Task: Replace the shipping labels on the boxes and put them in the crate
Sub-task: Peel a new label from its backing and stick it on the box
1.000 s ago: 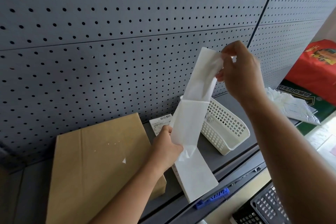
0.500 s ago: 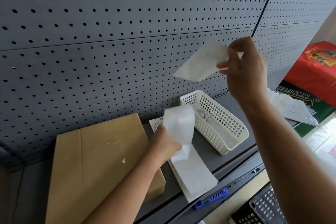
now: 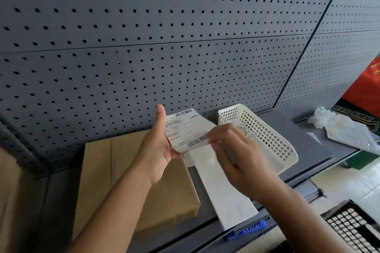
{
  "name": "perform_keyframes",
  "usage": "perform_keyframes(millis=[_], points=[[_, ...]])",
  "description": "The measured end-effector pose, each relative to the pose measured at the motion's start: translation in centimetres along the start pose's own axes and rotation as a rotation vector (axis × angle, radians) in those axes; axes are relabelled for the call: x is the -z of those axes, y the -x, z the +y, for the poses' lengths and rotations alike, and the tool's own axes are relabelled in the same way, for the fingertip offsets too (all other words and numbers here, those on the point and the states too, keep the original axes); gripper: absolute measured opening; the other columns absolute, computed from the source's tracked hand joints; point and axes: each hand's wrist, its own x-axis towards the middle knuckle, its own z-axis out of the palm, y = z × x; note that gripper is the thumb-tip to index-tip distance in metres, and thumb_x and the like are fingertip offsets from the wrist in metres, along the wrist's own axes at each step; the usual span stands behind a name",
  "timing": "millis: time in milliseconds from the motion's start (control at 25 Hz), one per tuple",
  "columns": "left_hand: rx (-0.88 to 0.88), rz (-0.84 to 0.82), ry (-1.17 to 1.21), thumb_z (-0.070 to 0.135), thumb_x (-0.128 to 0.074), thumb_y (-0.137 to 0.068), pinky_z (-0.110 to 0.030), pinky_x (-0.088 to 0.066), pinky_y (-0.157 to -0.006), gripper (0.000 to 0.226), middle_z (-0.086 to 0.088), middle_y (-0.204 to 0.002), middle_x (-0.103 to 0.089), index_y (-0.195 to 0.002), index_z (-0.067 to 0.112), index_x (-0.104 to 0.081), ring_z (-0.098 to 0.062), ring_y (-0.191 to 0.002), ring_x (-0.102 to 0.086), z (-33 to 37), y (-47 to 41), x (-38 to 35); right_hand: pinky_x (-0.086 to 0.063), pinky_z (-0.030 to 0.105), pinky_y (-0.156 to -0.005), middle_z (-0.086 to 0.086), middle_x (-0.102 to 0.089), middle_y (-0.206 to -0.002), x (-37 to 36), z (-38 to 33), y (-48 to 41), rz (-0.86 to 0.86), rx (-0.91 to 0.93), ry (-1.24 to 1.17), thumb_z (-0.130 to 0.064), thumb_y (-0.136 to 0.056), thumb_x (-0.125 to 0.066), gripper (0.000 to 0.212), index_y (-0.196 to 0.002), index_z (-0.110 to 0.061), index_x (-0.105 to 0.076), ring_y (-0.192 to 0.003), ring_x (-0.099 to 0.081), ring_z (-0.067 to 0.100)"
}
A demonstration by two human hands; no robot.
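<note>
A printed shipping label with barcodes hangs in the air above the shelf between both hands. My left hand holds its left edge, thumb up. My right hand pinches its right lower edge; it is blurred. Under my left forearm a flat brown cardboard box lies on the grey shelf. A white strip of label backing lies on the shelf to the right of the box. The dark crate shows at the bottom right corner.
A white perforated basket stands on the shelf just right of my hands. Crumpled white paper and a sheet lie further right. A grey pegboard wall backs the shelf. A red and green carton stands at the far right.
The torn-off label came down from up high in my right hand to both hands, printed side now facing me. My left hand let go of the white strip, which lies on the shelf.
</note>
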Motion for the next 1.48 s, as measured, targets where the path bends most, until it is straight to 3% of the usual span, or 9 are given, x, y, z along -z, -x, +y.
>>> perform_keyframes(millis=[80, 200, 400, 520, 760, 1000, 1120, 1280, 1480], points=[[-0.036, 0.061, -0.019, 0.050, -0.048, -0.101, -0.046, -0.053, -0.097, 0.042, -0.004, -0.114, -0.075, -0.122, 0.020, -0.068, -0.022, -0.109, -0.071, 0.6, 0.7, 1.4, -0.051, 0.031, -0.082, -0.005, -0.057, -0.113, -1.0, -1.0, 0.3, -0.074, 0.007, -0.028, -0.008, -0.098, -0.052, 0.012, -0.107, -0.010, -0.060, -0.103, -0.059, 0.009], [-0.121, 0.163, -0.162, 0.026, -0.058, -0.101, -0.037, -0.055, -0.081, 0.018, 0.002, -0.104, -0.078, -0.111, 0.022, -0.073, -0.020, -0.100, -0.073, 0.9, 2.4, 3.4, -0.054, 0.029, -0.087, -0.013, -0.054, -0.128, -2.3, -2.6, 0.4, -0.148, -0.042, -0.189, -0.007, -0.093, -0.055, 0.025, -0.116, -0.018, -0.062, -0.115, -0.059, 0.009], [-0.184, 0.229, -0.263, 0.028, -0.063, -0.098, -0.038, -0.055, -0.090, 0.016, 0.009, -0.105, -0.077, -0.108, 0.024, -0.074, -0.011, -0.099, -0.073, 2.0, 5.1, 6.9, -0.061, 0.040, -0.072, -0.020, -0.061, -0.120, -4.5, -4.3, -1.4, -0.126, -0.562, -0.608, -0.021, -0.099, -0.054, 0.027, -0.121, -0.037, -0.058, -0.093, -0.071, 0.013], [-0.134, 0.150, -0.412, 0.030, -0.062, -0.099, -0.036, -0.055, -0.093, 0.019, 0.008, -0.105, -0.077, -0.112, 0.022, -0.073, -0.010, -0.100, -0.072, 2.5, 6.7, 8.9, -0.057, 0.030, -0.072, -0.012, -0.071, -0.104, -6.6, -4.9, -2.8, -0.251, -0.706, -0.627, -0.031, -0.099, -0.055, 0.018, -0.114, -0.030, -0.065, -0.085, -0.071, 0.009], [-0.107, 0.161, -0.574, 0.032, -0.062, -0.098, -0.033, -0.056, -0.089, 0.017, 0.016, -0.106, -0.075, -0.112, 0.030, -0.071, -0.005, -0.099, -0.071, 2.2, 8.3, 13.0, -0.052, 0.032, -0.063, 0.009, -0.075, -0.080, -9.9, -6.4, -3.7, -0.294, -0.834, -0.734, -0.013, -0.099, -0.056, 0.016, -0.090, -0.005, -0.067, -0.067, -0.066, 0.019], [-0.261, 0.415, -0.610, 0.017, -0.067, -0.095, -0.029, -0.060, -0.071, 0.012, 0.001, -0.090, -0.075, -0.106, 0.021, -0.063, -0.011, -0.075, -0.073, 0.8, 7.3, 14.7, -0.047, 0.027, -0.057, 0.014, -0.070, -0.076, -11.6, -5.8, -4.3, -0.266, -0.827, -0.606, -0.014, -0.100, -0.055, 0.017, -0.090, -0.008, -0.066, -0.060, -0.057, 0.015], [-0.296, 0.453, -0.706, 0.018, -0.068, -0.094, -0.025, -0.055, -0.067, 0.019, 0.003, -0.089, -0.072, -0.108, 0.023, -0.056, -0.009, -0.070, -0.069, 0.0, 6.0, 14.7, -0.046, 0.018, -0.051, -0.003, -0.068, -0.070, -12.3, -5.3, -4.8, -0.266, -0.838, -0.531, -0.013, -0.099, -0.054, 0.015, -0.091, -0.008, -0.065, -0.053, -0.057, 0.004], [-0.330, 0.493, -0.930, 0.018, -0.067, -0.094, -0.012, -0.043, -0.063, 0.025, 0.006, -0.089, -0.066, -0.109, 0.025, -0.049, -0.005, -0.082, -0.062, -0.8, 4.5, 14.4, -0.057, 0.040, -0.071, 0.001, -0.071, -0.085, -13.3, -3.9, -5.1, -0.285, -0.811, -0.328, -0.018, -0.097, -0.057, 0.009, -0.093, -0.016, -0.064, -0.078, -0.069, 0.020], [-0.321, 0.471, -1.129, 0.012, -0.062, -0.095, -0.034, -0.056, -0.064, 0.023, -0.001, -0.082, -0.062, -0.106, 0.020, -0.044, -0.015, -0.074, -0.063, -1.2, 3.7, 13.6, -0.038, 0.021, -0.049, -0.006, -0.060, -0.076, -14.2, -3.3, -5.2, -0.341, -0.699, -0.079, -0.021, -0.095, -0.058, 0.016, -0.111, -0.019, -0.055, -0.067, -0.058, 0.008]])
